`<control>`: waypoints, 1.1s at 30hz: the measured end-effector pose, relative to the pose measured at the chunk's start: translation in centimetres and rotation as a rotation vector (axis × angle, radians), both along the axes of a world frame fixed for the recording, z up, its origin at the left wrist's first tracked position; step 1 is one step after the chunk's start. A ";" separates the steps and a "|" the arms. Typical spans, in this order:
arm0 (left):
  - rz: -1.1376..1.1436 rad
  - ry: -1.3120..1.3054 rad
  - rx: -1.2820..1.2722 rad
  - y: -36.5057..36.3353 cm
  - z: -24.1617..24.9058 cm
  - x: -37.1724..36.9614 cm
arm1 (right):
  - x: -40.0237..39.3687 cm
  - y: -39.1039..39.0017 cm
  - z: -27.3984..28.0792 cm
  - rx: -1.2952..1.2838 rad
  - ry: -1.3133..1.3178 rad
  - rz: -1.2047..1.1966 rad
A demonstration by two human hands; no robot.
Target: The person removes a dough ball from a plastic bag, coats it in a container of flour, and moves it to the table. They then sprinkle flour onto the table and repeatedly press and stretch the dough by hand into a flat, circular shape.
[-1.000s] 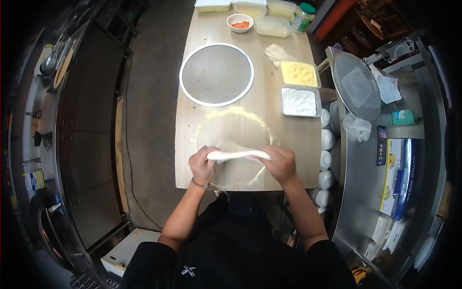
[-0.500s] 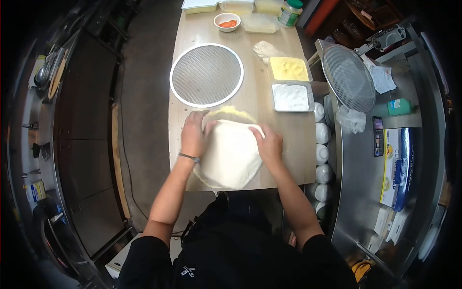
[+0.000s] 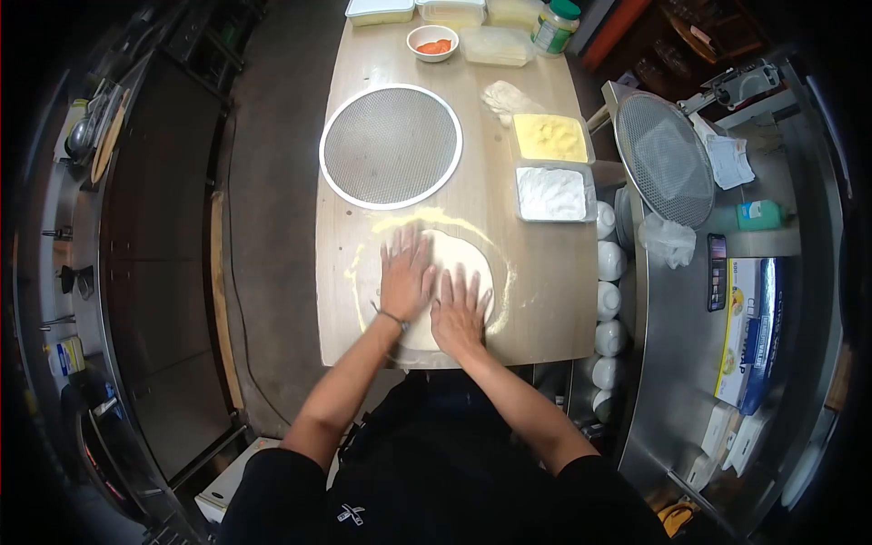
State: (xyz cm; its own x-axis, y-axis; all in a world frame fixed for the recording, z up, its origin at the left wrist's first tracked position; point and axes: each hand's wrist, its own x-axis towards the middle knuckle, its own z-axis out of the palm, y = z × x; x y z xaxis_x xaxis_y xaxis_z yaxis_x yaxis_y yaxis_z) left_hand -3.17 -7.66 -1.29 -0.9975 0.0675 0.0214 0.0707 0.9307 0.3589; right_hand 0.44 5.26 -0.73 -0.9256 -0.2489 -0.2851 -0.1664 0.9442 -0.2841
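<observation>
A flat, pale round of dough lies on the wooden worktable, near its front edge. My left hand rests flat on the left part of the dough, fingers stretched out and slightly blurred. Against the right part presses my right hand, palm down with the fingers spread. Both hands cover much of the dough's middle. A ring of yellow meal is scattered on the wood around it. Beyond the hands lies a round mesh pizza screen with a pale rim.
Tubs of yellow meal and white flour stand at the right edge, beside a crumpled plastic bag. Farther back are a bowl of red sauce and a green-lidded jar. Another mesh screen leans over the steel counter at right.
Both hands have gone from gripping the dough's far edge to lying flat on top of it. The dough is now down on the table, showing the yellow ring around it.
</observation>
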 end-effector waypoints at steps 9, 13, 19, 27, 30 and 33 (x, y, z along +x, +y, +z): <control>-0.100 -0.086 -0.024 -0.3 -1.3 0.2 | -1.8 0.4 -3.0 -0.024 0.155 0.008; -0.142 -0.112 0.033 -0.8 -1.7 0.0 | -4.9 1.3 -3.1 -0.089 0.231 0.330; 0.258 -0.117 0.060 -1.6 0.6 -3.2 | -6.3 2.0 -2.7 -0.236 0.281 -0.052; -0.089 -0.182 0.708 -3.3 4.0 -1.4 | -11.1 3.1 2.4 -0.700 0.030 0.370; 0.004 0.029 0.715 -3.3 4.1 -0.2 | -12.2 3.0 5.1 -0.641 -0.391 0.283; 0.250 0.175 0.829 -2.0 1.8 0.1 | -10.6 3.0 5.3 -0.727 -0.278 0.258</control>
